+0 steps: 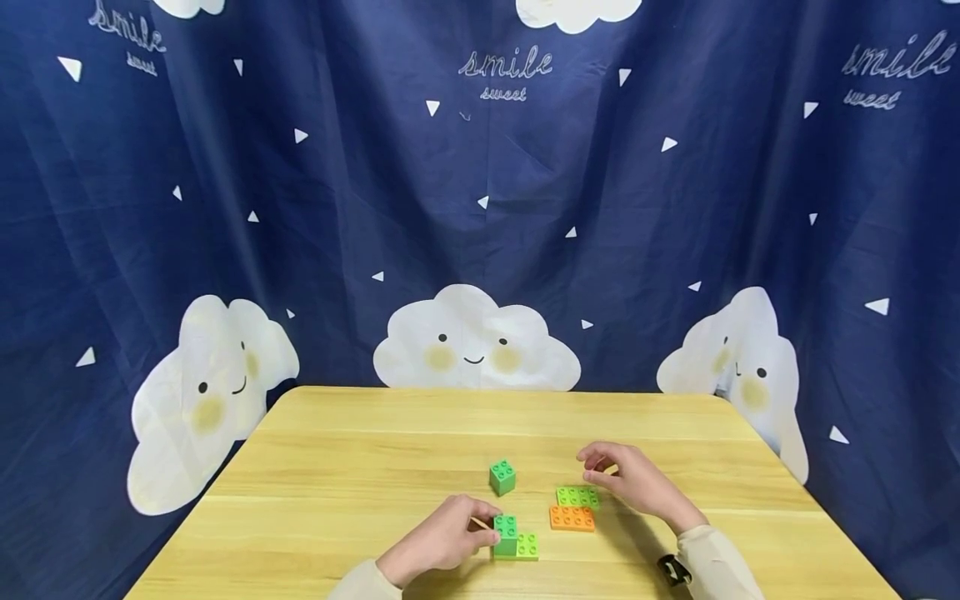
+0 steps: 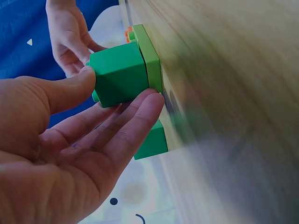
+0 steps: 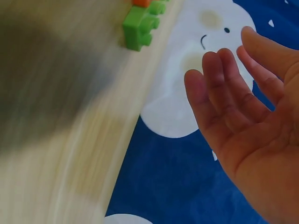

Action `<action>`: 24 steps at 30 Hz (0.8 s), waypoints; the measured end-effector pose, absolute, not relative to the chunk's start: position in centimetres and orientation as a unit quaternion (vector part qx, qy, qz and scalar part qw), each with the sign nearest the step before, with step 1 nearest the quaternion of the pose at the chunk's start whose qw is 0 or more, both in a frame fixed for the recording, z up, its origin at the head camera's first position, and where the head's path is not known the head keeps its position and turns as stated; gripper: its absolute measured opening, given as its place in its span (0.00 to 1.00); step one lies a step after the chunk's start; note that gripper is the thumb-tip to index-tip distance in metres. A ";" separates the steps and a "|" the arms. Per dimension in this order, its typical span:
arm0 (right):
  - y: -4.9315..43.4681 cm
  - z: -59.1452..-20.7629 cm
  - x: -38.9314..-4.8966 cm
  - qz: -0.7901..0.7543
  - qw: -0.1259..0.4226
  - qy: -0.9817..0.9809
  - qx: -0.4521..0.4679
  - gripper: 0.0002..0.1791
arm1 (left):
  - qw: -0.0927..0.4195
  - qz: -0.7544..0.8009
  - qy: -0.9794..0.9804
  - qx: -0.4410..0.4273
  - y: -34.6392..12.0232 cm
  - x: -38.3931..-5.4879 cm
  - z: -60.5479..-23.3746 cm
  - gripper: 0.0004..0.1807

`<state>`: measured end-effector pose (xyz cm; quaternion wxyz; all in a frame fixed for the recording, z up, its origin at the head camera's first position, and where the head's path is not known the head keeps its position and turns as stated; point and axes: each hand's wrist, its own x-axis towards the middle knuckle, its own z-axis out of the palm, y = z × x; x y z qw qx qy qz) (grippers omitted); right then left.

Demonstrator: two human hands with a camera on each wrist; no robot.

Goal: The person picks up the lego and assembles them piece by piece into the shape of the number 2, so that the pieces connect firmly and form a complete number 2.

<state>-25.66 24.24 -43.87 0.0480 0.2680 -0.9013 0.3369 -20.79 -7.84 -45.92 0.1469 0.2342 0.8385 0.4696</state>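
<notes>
My left hand [image 1: 450, 533] holds a dark green toy brick [image 1: 506, 535] between thumb and fingers. That brick sits on the left part of a flat lime-green brick [image 1: 528, 547], whose studs show on the right. In the left wrist view, the thumb lies at the studded edge of the dark green brick [image 2: 119, 74], and the fingertips touch its side near the lime-green base [image 2: 148, 58]. My right hand [image 1: 633, 479] hovers with loosely bent fingers and holds nothing. Just below it lies another lime-green brick [image 1: 577, 497], also visible in the right wrist view.
Against that second lime-green brick lies a flat orange brick [image 1: 572, 518]. A second dark green brick [image 1: 502, 477] stands behind the left hand on the wooden table [image 1: 337, 467]. Beyond the table's far edge hangs a dark blue curtain [image 1: 480, 233] with clouds.
</notes>
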 end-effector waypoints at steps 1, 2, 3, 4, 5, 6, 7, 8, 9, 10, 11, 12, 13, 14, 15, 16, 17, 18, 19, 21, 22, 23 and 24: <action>24.4 -44.0 -25.7 0.335 0.045 -0.902 0.267 0.10 | 0.149 0.470 0.838 0.232 -7.8 -20.8 -45.9 0.16; 24.5 -44.1 -25.8 0.334 0.040 -0.904 0.266 0.11 | 0.150 0.471 0.838 0.232 -7.9 -20.8 -46.0 0.16; 24.6 -44.2 -25.8 0.333 0.036 -0.904 0.265 0.11 | 0.152 0.471 0.838 0.231 -7.9 -20.8 -46.0 0.16; 24.7 -44.3 -25.9 0.333 0.033 -0.904 0.265 0.11 | 0.153 0.471 0.838 0.231 -7.9 -20.8 -46.0 0.16; 24.8 -44.4 -25.9 0.333 0.030 -0.904 0.266 0.11 | 0.153 0.471 0.837 0.231 -7.9 -20.8 -46.0 0.16; 24.9 -44.5 -26.0 0.335 0.027 -0.903 0.267 0.11 | 0.154 0.471 0.837 0.233 -7.9 -20.8 -46.0 0.16; 25.0 -44.6 -26.1 0.334 0.025 -0.903 0.268 0.11 | 0.154 0.471 0.836 0.234 -7.9 -20.8 -46.0 0.16; 25.2 -44.7 -26.1 0.335 0.023 -0.902 0.270 0.11 | 0.153 0.472 0.835 0.236 -7.9 -20.8 -46.0 0.16; 25.3 -44.8 -26.2 0.335 0.021 -0.902 0.271 0.12 | 0.153 0.472 0.835 0.237 -7.9 -20.8 -45.9 0.16; 25.5 -44.9 -26.3 0.335 0.019 -0.902 0.273 0.12 | 0.152 0.473 0.835 0.237 -7.9 -20.8 -45.9 0.16; 25.6 -45.0 -26.3 0.334 0.018 -0.901 0.275 0.12 | 0.152 0.474 0.834 0.238 -7.9 -20.8 -45.9 0.16; 25.8 -45.1 -26.4 0.334 0.015 -0.901 0.277 0.13 | 0.151 0.475 0.834 0.237 -7.9 -20.8 -45.9 0.16; 26.0 -45.2 -26.4 0.333 0.013 -0.901 0.279 0.13 | 0.151 0.475 0.834 0.236 -7.8 -20.8 -45.8 0.16; 26.1 -45.3 -26.5 0.332 0.010 -0.900 0.282 0.13 | 0.151 0.475 0.834 0.236 -7.8 -20.8 -45.8 0.16; 26.2 -45.4 -26.5 0.330 0.006 -0.901 0.283 0.13 | 0.150 0.475 0.834 0.235 -7.9 -20.8 -45.8 0.16; 26.3 -45.5 -26.5 0.330 0.002 -0.900 0.284 0.14 | 0.150 0.475 0.835 0.235 -7.9 -20.8 -45.8 0.16; 26.4 -45.6 -26.6 0.329 -0.004 -0.901 0.284 0.14 | 0.150 0.475 0.835 0.234 -7.9 -20.8 -45.8 0.16; 26.5 -45.6 -26.6 0.330 -0.010 -0.901 0.282 0.14 | 0.150 0.474 0.836 0.233 -7.9 -20.7 -45.7 0.16; 26.5 -45.7 -26.6 0.331 -0.014 -0.901 0.280 0.15 | 0.151 0.473 0.836 0.233 -7.9 -20.7 -45.7 0.16; 26.5 -45.8 -26.6 0.334 -0.025 -0.901 0.274 0.15 | 0.152 0.472 0.837 0.232 -7.9 -20.7 -45.7 0.16; 26.5 -45.9 -26.6 0.337 -0.030 -0.901 0.271 0.16 | 0.152 0.472 0.837 0.233 -7.9 -20.7 -45.7 0.16; 26.5 -45.9 -26.6 0.338 -0.034 -0.901 0.269 0.16 | 0.153 0.472 0.836 0.233 -7.9 -20.7 -45.7 0.16; 26.5 -46.0 -26.6 0.340 -0.038 -0.901 0.267 0.17 | 0.154 0.473 0.836 0.233 -7.9 -20.7 -45.7 0.16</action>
